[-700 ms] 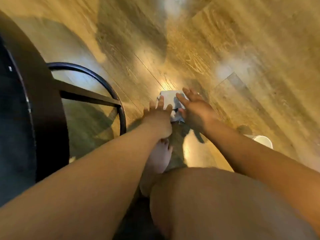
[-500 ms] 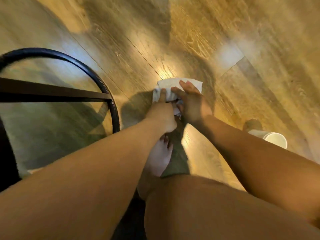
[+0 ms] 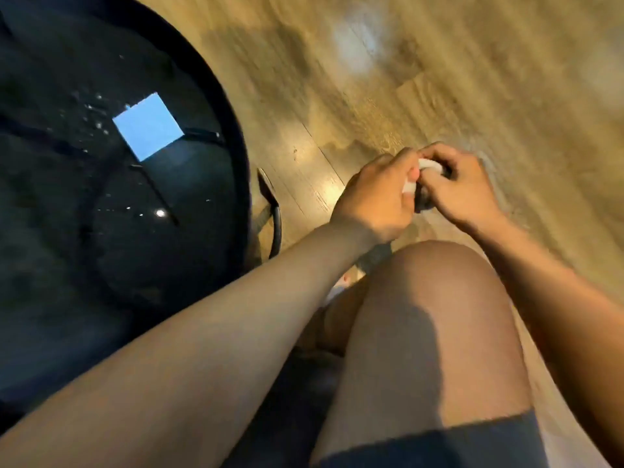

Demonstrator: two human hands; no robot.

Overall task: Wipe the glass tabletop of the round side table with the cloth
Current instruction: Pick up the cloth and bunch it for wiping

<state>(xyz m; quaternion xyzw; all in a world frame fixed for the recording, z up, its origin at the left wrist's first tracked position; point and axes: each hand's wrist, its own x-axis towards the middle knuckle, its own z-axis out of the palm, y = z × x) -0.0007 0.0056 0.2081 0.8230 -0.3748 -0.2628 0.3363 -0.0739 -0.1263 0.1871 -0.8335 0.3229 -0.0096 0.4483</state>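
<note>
My left hand (image 3: 374,201): closed on the white cloth (image 3: 426,167).
My right hand (image 3: 459,187): pinching it too.
Tip: bunch it firm, then sweep the glass tabletop (image 3: 111,184), frame left.

1. The cloth (image 3: 426,170), bunched between the two hands at right of centre, is white.
2. The glass tabletop (image 3: 101,197), filling the left of the frame, looks dark, almost black, with a pale blue square reflection in the upper left and small white glints scattered over it.
3. The table rim (image 3: 233,136) is black.
4. The floor (image 3: 472,79), across the upper right, is a warm yellow-brown with a streaked wood-grain pattern and pale shiny patches.
5. The shorts (image 3: 439,444), at the bottom of the frame, are dark, near black.
</note>
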